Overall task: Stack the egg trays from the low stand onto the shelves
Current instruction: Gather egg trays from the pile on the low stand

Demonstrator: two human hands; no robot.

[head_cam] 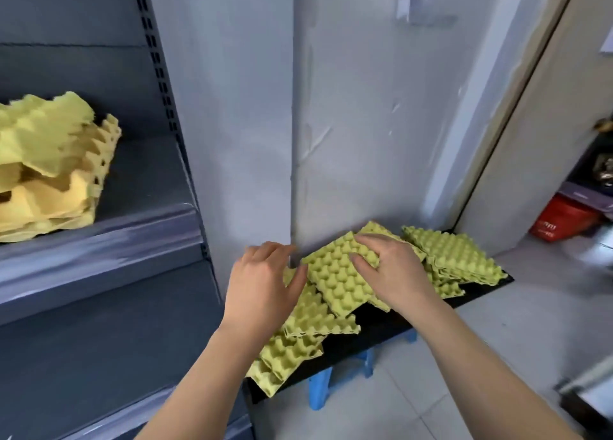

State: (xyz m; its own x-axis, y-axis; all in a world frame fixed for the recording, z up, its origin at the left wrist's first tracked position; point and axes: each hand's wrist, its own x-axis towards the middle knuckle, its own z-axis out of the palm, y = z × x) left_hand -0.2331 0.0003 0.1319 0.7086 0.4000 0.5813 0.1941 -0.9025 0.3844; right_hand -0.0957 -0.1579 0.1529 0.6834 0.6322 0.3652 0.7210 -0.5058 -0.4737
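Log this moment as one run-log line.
right hand: grips top egg tray | left hand: relaxed, beside it | low stand: other trays on it | shelf: yellow tray stack

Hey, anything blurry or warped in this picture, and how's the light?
Head view: the yellow-green pulp egg trays on the low black stand, the left hand and right hand are sharp; the yellow tray stack on the grey metal shelf and the red basket are smeared; the wide lens tilts the shelf upright; light is soft, without glare.

You're in a shop's back room: grey slotted retail shelving [99, 234] on the left, a red basket [564, 222] by the far-right doorway.
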